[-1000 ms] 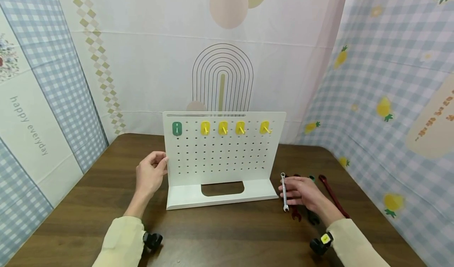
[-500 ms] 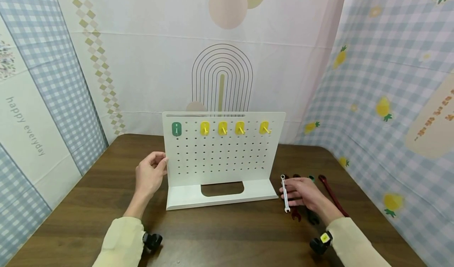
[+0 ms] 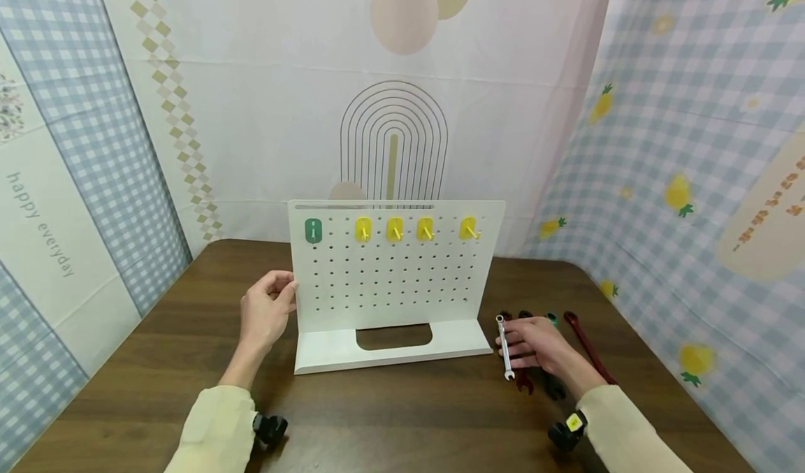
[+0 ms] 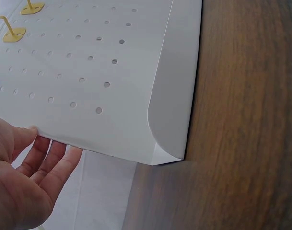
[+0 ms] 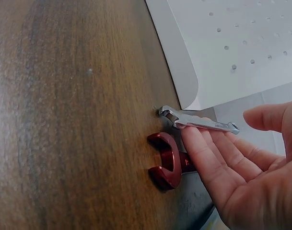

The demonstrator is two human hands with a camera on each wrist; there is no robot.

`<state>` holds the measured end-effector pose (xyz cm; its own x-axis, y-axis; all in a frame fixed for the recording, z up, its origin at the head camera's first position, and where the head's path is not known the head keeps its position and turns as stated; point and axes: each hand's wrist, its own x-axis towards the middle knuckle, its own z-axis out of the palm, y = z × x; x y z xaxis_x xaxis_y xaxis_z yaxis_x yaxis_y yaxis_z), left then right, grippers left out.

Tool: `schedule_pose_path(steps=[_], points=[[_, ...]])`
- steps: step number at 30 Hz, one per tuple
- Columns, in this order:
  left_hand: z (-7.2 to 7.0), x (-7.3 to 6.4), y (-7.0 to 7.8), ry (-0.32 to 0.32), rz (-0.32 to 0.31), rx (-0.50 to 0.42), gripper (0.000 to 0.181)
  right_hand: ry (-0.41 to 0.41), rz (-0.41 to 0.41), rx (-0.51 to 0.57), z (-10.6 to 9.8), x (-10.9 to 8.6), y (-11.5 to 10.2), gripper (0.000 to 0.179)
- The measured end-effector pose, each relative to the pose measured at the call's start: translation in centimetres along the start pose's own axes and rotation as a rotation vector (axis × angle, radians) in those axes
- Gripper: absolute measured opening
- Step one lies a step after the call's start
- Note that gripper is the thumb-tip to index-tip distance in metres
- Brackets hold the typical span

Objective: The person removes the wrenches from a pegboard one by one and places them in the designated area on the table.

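Observation:
My left hand [image 3: 265, 309] pinches the left edge of a white pegboard [image 3: 390, 263], thumb on the front and fingers behind, as the left wrist view shows. Beside the board's right end, my right hand [image 3: 534, 344] carries a small silver combination wrench [image 3: 505, 351] across its extended fingers. The right wrist view shows the thumb raised apart from this wrench. Under that hand, a red wrench [image 5: 169, 163] has its open jaw pointing out past the fingers. Several yellow hooks [image 3: 394, 229] and a green one [image 3: 313, 230] line the board's upper part.
A dark wrench [image 3: 555, 388] with a green ring end lies partly hidden beneath the right hand. Farther right is a long dark-red wrench [image 3: 590, 347]. All rest on the brown wooden table [image 3: 377, 424], with patterned cloth [image 3: 251, 110] hanging behind it.
The silver wrench has tilted slightly and sits a little lower in the head view, with small motion of the right hand. The left hand stays at the board's edge.

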<state>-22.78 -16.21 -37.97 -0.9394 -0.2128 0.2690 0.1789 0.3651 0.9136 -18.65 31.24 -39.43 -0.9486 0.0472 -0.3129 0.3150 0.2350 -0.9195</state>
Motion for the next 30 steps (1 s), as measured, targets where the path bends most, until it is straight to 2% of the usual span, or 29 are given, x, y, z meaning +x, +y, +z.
schedule_pose_path(steps=[11,21,30], points=[[0.1,0.0,-0.1,-0.003,0.0,0.004,0.019,0.028,0.017,-0.012,0.3,0.1,0.1,0.04],[0.3,0.3,0.0,0.002,-0.005,0.001,0.019,0.144,0.028,-0.065,0.7,-0.1,-0.4,0.04],[0.3,0.3,-0.2,0.002,-0.008,0.005,0.02,0.161,0.043,-0.022,1.1,0.1,-0.2,0.04]])
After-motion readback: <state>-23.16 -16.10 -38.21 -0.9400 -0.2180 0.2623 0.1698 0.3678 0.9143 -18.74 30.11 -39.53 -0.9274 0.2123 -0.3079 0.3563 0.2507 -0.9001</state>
